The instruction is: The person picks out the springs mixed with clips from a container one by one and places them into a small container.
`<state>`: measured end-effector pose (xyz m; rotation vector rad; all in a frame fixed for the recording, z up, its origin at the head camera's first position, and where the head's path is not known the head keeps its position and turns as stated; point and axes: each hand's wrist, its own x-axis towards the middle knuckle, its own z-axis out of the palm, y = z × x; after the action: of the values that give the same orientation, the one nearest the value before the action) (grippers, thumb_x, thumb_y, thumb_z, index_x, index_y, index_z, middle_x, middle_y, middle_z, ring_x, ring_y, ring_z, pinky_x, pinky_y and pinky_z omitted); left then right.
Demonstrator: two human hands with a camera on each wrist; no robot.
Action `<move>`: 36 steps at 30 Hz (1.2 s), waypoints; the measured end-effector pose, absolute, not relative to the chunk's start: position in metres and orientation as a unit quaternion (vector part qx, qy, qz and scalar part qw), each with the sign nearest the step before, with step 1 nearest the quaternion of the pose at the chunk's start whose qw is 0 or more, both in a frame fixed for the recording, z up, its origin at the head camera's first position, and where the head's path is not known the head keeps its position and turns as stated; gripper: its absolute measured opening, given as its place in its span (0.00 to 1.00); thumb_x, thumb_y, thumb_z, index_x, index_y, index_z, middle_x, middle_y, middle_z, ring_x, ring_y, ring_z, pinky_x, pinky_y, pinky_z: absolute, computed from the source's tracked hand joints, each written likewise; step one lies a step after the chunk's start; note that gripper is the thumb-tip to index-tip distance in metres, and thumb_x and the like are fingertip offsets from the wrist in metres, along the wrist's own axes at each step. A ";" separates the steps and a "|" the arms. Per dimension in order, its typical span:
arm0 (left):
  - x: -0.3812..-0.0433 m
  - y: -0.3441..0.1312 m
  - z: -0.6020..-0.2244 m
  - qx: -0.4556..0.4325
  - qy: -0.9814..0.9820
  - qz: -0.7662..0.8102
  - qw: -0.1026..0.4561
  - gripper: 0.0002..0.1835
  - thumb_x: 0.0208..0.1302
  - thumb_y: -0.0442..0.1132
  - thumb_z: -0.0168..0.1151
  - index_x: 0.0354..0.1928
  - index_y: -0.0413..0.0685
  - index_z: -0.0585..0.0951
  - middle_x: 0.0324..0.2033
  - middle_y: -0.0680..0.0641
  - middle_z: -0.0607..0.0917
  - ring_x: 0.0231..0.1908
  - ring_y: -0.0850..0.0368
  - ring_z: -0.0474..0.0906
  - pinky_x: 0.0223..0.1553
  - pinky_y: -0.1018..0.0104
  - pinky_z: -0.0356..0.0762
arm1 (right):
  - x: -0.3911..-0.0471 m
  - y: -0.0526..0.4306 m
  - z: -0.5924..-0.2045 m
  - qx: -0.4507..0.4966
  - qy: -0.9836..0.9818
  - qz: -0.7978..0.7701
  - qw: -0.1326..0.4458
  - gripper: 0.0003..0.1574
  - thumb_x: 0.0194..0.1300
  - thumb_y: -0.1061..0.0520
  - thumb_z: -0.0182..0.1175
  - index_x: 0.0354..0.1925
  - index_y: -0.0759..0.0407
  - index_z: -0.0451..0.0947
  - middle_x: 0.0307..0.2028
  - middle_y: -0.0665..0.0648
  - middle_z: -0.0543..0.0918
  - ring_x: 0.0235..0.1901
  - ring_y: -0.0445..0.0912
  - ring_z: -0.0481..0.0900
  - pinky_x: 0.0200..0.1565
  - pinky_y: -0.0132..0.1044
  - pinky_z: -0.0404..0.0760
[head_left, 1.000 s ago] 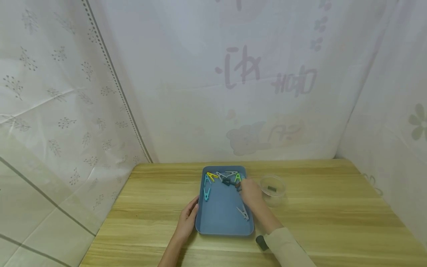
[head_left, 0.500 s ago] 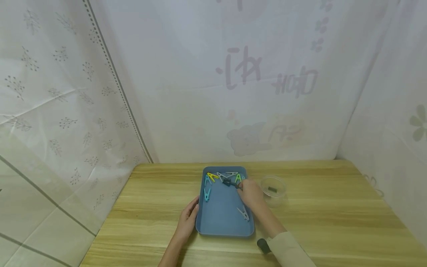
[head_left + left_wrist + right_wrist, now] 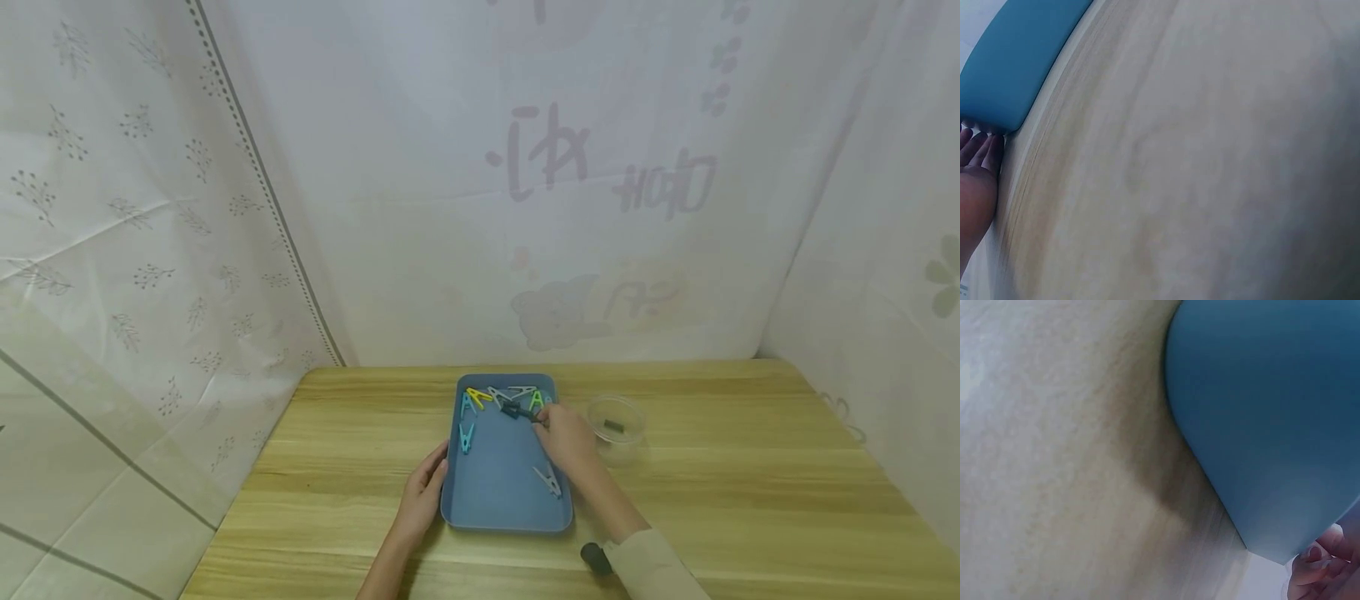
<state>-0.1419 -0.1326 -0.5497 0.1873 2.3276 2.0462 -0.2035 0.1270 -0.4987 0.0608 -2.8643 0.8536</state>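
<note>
A blue tray (image 3: 504, 492) holds clothespins: two turquoise, one yellow, one green and several grey ones. My left hand (image 3: 420, 500) lies along the tray's left side; in the left wrist view its straight fingers (image 3: 991, 150) touch the wall. My right hand (image 3: 566, 437) reaches over the right rim and pinches the thin end of a small black thing (image 3: 512, 409) with a thicker far end; I cannot tell its kind. That thick end lies beside a grey clothespin (image 3: 495, 395). In the right wrist view, curled fingers (image 3: 1313, 569) show beyond the tray's corner.
A clear round bowl (image 3: 640, 412) stands right of the tray, with a short dark green piece (image 3: 613, 426) in it. A black rounded object (image 3: 596, 559) sits against the right sleeve. White patterned cloth (image 3: 450, 250) hangs behind the wooden table (image 3: 750, 500).
The right forearm and the black object at its sleeve have shifted slightly right and down. The left hand has stayed by the tray, and the clothespins lie as before.
</note>
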 end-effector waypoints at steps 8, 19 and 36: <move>-0.142 -0.132 -0.549 0.061 0.744 0.665 0.023 0.27 0.86 0.38 0.47 0.77 0.30 0.64 0.76 0.31 0.67 0.78 0.33 0.60 0.77 0.42 0.61 | -0.198 0.127 -0.492 0.018 -0.954 0.291 0.074 0.10 0.69 0.58 0.70 0.43 0.64 0.87 0.41 0.60 0.91 0.39 0.55 0.89 0.37 0.47 0.88; -0.142 -0.132 -0.548 0.065 0.743 0.666 0.022 0.26 0.86 0.38 0.47 0.77 0.30 0.65 0.76 0.31 0.68 0.78 0.33 0.60 0.77 0.42 0.61 | -0.192 0.124 -0.485 0.019 -0.948 0.306 0.082 0.12 0.69 0.56 0.70 0.47 0.63 0.87 0.42 0.61 0.91 0.41 0.55 0.89 0.37 0.46 0.87; -0.141 -0.131 -0.548 0.053 0.744 0.666 0.028 0.27 0.85 0.38 0.48 0.78 0.31 0.64 0.77 0.31 0.66 0.79 0.33 0.58 0.78 0.40 0.58 | -0.185 0.126 -0.475 0.019 -0.937 0.333 0.103 0.13 0.69 0.57 0.70 0.46 0.65 0.87 0.42 0.62 0.91 0.35 0.54 0.88 0.27 0.39 0.83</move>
<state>-0.1409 -0.1314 -0.5477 0.1647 2.2956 2.0550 -0.1851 0.1262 -0.4752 0.0563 -2.7641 0.9832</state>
